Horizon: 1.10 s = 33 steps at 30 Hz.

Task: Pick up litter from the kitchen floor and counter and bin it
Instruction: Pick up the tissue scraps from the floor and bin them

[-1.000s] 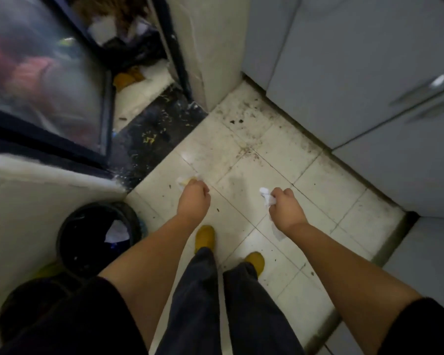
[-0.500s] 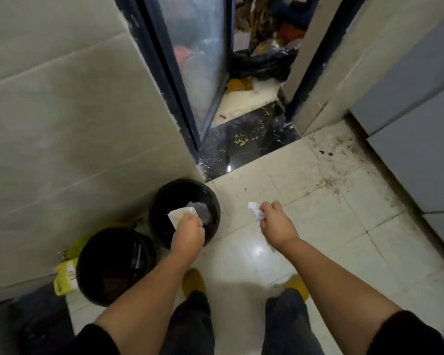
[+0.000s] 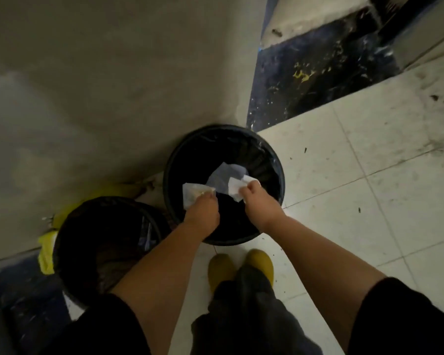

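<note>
A round black bin (image 3: 274, 160) with a black liner stands on the floor against the wall, with pale paper lying inside it (image 3: 224, 174). Both hands hover over its opening. My left hand (image 3: 203, 213) is shut on a crumpled whitish wrapper (image 3: 191, 193) above the bin's left part. My right hand (image 3: 259, 203) is shut on a white scrap of paper (image 3: 235, 188) above the bin's middle. Both pieces stick out past the fingers.
A second black mesh bin (image 3: 100, 239) stands to the left, with something yellow (image 3: 46, 254) behind it. A grey wall (image 3: 100, 85) runs along the left. Dirty white floor tiles (image 3: 369, 175) spread right; a dark threshold (image 3: 305, 80) lies beyond. My yellow shoes (image 3: 241, 265) stand close to the bin.
I have turned left and leaned down over the bin. Both hands, each still holding its scrap, moved from beside the bin to above its opening.
</note>
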{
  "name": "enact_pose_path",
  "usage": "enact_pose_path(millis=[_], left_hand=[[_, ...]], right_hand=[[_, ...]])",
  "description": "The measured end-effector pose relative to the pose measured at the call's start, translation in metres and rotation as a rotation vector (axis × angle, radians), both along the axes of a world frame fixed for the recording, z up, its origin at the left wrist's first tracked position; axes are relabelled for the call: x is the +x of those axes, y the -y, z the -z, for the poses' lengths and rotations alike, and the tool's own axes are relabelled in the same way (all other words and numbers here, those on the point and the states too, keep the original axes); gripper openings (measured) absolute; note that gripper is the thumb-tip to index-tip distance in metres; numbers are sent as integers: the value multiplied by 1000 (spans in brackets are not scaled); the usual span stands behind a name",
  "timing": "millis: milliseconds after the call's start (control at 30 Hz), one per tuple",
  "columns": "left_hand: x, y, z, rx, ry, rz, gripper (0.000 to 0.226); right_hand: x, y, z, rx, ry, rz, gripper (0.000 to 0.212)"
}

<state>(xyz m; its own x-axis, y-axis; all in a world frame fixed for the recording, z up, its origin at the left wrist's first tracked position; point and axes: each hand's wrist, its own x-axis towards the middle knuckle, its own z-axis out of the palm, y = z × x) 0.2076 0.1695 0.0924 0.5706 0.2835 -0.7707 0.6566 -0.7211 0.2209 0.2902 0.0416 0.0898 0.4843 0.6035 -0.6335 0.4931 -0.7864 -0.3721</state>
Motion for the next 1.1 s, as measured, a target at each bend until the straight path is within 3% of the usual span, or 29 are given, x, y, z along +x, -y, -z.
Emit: enact_pose_path(millis=[167, 300, 433, 800, 900, 1100], left_hand=[[-3, -5, 85, -62, -107, 76, 41], [-5, -4, 71, -48, -122, 124, 42], [-5, -14, -18, -32, -75, 103, 51], [11, 0, -375, 21, 214, 52, 48], [8, 15, -429, 77, 331, 80, 47], [8, 31, -492, 88, 433, 177, 52]], right_hand=[[-1, -13, 86, -205, -17, -209, 52], [3, -19, 71, -211, -25, -214, 60], [12, -15, -18, -109, 75, -204, 57], [19, 16, -357, -13, 150, -100, 53], [14, 29, -418, 37, 205, -47, 40], [5, 68, -478, 45, 326, 45, 43]])
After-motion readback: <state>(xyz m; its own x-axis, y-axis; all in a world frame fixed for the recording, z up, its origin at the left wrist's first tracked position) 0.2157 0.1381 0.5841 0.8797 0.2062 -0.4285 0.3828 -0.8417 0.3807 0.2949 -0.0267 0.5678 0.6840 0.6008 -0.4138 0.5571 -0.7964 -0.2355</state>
